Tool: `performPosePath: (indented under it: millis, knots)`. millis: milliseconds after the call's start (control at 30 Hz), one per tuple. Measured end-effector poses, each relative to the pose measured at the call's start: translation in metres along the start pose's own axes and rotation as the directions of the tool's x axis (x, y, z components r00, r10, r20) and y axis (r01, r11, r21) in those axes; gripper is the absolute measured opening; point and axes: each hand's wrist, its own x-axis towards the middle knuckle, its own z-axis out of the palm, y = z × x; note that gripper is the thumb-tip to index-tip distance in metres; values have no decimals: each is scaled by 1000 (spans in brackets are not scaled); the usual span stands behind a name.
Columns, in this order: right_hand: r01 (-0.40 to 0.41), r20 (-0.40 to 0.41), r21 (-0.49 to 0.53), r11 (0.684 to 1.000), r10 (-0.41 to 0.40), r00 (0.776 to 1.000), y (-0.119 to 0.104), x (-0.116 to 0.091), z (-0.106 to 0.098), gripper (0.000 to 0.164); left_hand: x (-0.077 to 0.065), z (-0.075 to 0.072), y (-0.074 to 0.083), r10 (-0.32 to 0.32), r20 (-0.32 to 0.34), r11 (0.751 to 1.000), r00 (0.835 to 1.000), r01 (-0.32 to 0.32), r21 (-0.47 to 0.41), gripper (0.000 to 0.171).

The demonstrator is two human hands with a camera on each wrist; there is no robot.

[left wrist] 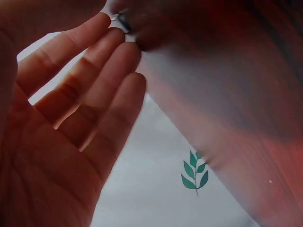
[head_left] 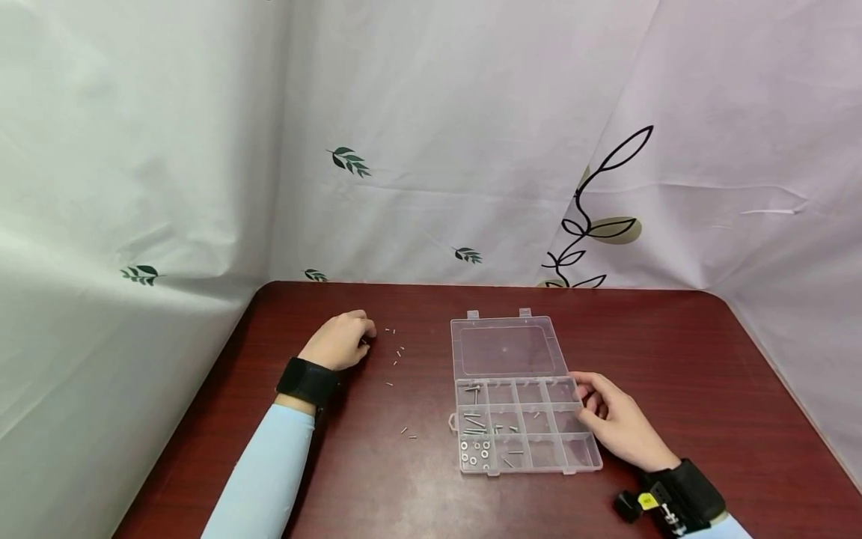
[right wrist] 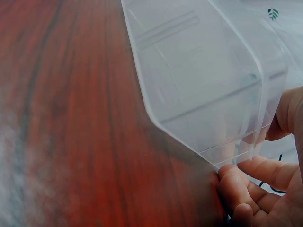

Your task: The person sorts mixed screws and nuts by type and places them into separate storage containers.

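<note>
My left hand [head_left: 342, 340] is low over the left part of the table, thumb and index fingertip together. A small screw [left wrist: 113, 18] shows between these fingertips in the left wrist view, mostly hidden by them. Just to the right, several tiny screws [head_left: 399, 353] lie scattered on the wood. My right hand [head_left: 621, 419] grips the right side wall of a clear plastic compartment box [head_left: 581, 453], its thumb and fingers at the edge. The lid [head_left: 505, 348] is folded back, away from me. Inside the compartments are longer screws [head_left: 474, 422], washers [head_left: 474, 460] and a few short screws [head_left: 513, 429].
The dark red wooden table [head_left: 337, 479] ends at the back against a white leaf-print cloth [head_left: 417, 150]. More cloth hangs along the left and right sides. Two more tiny screws [head_left: 405, 430] lie nearer to me, left of the box.
</note>
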Motion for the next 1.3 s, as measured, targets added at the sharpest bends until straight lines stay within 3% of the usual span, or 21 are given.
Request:
performPosePath:
  millis: [233,467,800,1067,1300]
  knots:
    - [3,-5,-4,1000,-3,1000,0,-1,1,49,-1,5,-1,-5,-39,1000,999,6,29,10]
    - [-13,-14,2,1000,13,1000,-2,-2,2,48,1,10,-6,-7,-95,999,995,11,48,13]
    - [-12,-3,2,1000,12,1000,-1,-2,1,49,1,11,-4,-31,-97,999,995,33,19,23]
    - [-28,6,-9,1000,28,1000,2,-1,1,49,8,-4,31,76,-149,993,986,-89,-81,23]
    - [-26,5,-2,1000,26,1000,2,0,1,49,17,-7,75,219,-198,958,955,-250,-143,20]
